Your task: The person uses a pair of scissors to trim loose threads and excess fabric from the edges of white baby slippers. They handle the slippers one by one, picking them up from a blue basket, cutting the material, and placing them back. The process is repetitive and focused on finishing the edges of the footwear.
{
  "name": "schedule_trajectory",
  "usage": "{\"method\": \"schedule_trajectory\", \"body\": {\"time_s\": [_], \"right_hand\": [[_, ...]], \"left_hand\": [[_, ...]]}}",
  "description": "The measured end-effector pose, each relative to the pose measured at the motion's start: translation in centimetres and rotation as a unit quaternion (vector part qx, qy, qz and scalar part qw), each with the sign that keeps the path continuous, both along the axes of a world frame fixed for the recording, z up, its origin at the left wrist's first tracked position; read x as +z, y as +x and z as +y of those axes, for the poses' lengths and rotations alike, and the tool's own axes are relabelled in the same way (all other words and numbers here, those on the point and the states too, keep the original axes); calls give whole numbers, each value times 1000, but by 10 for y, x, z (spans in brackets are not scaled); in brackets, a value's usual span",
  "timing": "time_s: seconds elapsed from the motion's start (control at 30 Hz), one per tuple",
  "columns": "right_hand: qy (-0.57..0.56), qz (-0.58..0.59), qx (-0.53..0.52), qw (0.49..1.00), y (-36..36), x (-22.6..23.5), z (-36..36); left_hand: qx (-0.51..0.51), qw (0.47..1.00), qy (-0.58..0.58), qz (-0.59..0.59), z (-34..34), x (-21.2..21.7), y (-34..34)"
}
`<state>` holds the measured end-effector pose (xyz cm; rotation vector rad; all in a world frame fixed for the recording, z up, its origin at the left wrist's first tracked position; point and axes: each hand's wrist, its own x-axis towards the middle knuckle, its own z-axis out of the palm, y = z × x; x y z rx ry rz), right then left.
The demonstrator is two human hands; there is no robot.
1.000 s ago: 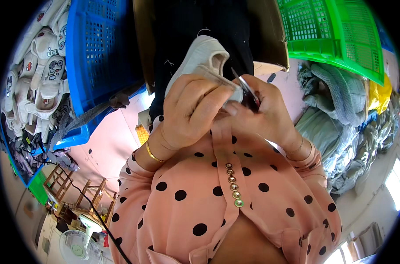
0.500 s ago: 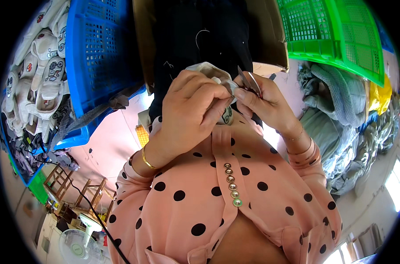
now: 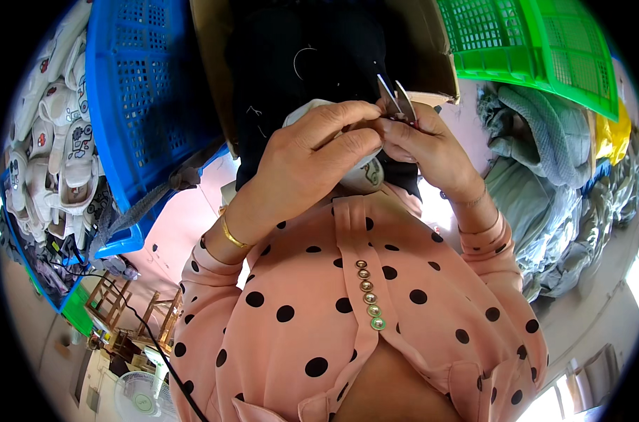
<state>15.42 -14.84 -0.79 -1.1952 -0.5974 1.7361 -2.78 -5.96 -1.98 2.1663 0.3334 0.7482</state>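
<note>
My left hand (image 3: 302, 158) is closed around a whitish cloth shoe (image 3: 365, 177) with a dark print, held above my lap. Much of the shoe is hidden behind the fingers. My right hand (image 3: 439, 151) grips small scissors (image 3: 399, 102), their two blades apart and pointing up and away from me. The fingertips of both hands meet at the shoe's right side. What they pinch there is too small to make out.
A blue plastic basket (image 3: 133, 119) stands at the left, beside a pile of similar pale shoes (image 3: 70, 155). At the right are a green basket (image 3: 516, 88) and heaped grey cloth (image 3: 537, 204). An opened cardboard box (image 3: 428, 53) lies ahead, by my dark-trousered legs.
My left hand has shifted slightly right, its fingertips meeting the right hand's. The scissors have turned more upright, and the shoe's upper part is more covered.
</note>
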Motion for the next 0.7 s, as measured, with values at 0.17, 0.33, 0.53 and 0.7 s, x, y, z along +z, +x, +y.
{"method": "schedule_trajectory", "body": {"time_s": [0.17, 0.33, 0.53, 0.7], "right_hand": [[-63, 37, 6, 997, 2, -6, 1], [59, -309, -49, 948, 1, -41, -6], [194, -673, 90, 709, 14, -11, -21], [202, -745, 154, 617, 13, 4, -16]], "left_hand": [[31, 996, -67, 39, -14, -2, 0], [98, 967, -224, 71, -17, -27, 5], [111, 935, -334, 40, -19, -39, 6], [106, 910, -399, 49, -17, -33, 5]]}}
